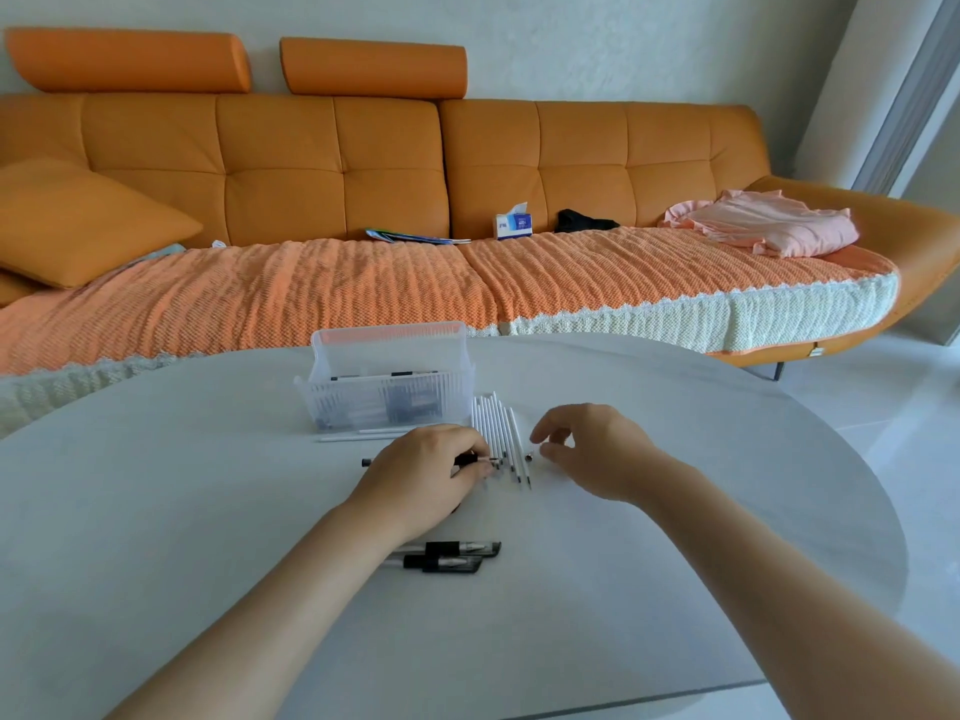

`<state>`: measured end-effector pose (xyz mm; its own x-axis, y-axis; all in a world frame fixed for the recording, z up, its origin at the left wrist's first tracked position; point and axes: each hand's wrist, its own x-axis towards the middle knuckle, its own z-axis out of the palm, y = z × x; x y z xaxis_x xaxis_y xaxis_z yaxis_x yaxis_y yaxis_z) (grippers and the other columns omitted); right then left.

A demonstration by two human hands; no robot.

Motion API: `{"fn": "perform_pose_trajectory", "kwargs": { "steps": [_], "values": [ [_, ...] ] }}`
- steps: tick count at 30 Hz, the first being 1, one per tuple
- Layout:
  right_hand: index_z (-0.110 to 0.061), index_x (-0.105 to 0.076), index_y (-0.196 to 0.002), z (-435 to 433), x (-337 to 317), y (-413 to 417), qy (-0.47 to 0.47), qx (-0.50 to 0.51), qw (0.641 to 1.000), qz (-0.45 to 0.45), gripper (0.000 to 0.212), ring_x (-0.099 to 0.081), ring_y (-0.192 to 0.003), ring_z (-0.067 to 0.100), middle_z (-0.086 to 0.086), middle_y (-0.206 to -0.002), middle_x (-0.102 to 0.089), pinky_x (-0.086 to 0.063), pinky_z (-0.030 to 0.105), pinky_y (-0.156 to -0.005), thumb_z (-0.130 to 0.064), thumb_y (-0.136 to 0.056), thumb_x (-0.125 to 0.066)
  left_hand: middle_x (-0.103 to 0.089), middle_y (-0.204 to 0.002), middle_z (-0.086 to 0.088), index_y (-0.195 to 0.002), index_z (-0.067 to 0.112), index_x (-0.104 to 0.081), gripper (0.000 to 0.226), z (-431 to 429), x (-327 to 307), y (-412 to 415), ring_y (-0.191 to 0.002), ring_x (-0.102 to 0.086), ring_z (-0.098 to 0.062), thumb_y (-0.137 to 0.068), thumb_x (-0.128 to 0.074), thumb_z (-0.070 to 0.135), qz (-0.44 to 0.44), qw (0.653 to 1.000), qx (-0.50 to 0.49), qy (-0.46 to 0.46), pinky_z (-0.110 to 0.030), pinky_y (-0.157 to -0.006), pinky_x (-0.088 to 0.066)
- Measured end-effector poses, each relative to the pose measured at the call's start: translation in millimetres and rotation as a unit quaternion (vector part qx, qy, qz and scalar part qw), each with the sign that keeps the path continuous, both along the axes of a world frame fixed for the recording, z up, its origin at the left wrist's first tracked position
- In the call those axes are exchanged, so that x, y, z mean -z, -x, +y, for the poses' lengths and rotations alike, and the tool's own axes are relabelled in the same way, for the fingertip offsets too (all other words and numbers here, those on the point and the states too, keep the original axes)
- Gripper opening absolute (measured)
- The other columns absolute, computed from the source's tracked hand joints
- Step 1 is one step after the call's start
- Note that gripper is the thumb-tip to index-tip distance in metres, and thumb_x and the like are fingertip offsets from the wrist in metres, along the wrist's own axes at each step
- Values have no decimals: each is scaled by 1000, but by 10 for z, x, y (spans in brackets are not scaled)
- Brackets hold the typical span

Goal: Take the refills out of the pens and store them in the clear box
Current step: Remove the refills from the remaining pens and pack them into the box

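My left hand is closed around a black pen lying crosswise; its end pokes out to the left and its tip shows by my fingertips. My right hand hovers just to the right with fingers curled and apart, holding nothing that I can see. Between the hands lies a row of several white refills. Two more refills lie along the front of the clear box, which has pen parts inside. Two black pens rest near my left forearm.
The work surface is a rounded pale grey table. Behind it stands an orange sofa with a tissue box, magazines and pink clothing on it. White floor shows at the right.
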<state>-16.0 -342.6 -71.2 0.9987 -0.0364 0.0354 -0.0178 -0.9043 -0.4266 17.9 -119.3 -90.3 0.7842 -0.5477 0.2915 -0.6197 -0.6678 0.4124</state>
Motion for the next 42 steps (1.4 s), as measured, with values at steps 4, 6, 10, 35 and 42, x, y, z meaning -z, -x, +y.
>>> {"fn": "perform_pose_trajectory", "kwargs": {
  "steps": [4,6,10,35,42],
  "values": [
    [-39,-70,-104,38,26,-46,33,-32,999,10,17,-53,-79,4,-16,-103,-64,-39,20,-64,-29,-92,-63,-56,-80,20,-90,33,-63,10,5,10,-5,-77,-52,-2,-92,-59,42,-4,1000,3,9,-24,-63,-39],
    [-39,-72,-100,39,23,-63,39,-37,998,12,15,-55,-85,6,-15,-102,-64,-41,22,-67,-30,-91,-65,-54,-77,21,-88,33,-63,10,14,15,-9,-76,-50,-3,-92,-60,42,-3,1000,4,11,-23,-62,-36],
    [-35,-73,-95,38,25,-70,33,-31,999,15,11,-57,-86,8,-14,-100,-65,-48,27,-73,-29,-89,-66,-54,-77,21,-88,34,-62,10,28,17,-15,-75,-50,-2,-92,-59,42,2,1000,6,16,-21,-61,-34],
    [-34,-71,-82,477,-32,-37,-111,-98,986,-81,6,-61,-56,6,-26,-79,-66,-53,28,-59,-39,-82,-75,-61,-90,20,-99,29,-65,10,195,-50,-18,-81,-56,5,-91,-65,35,35,997,11,60,-16,-68,-42],
    [-34,-72,-86,532,-43,-47,-104,-87,988,-68,7,-63,-58,7,-29,-77,-66,-51,23,-58,-32,-82,-76,-63,-90,20,-90,33,-57,9,274,-68,-38,-85,-58,2,-90,-66,33,39,998,0,57,-18,-70,-43]
  ]
}}
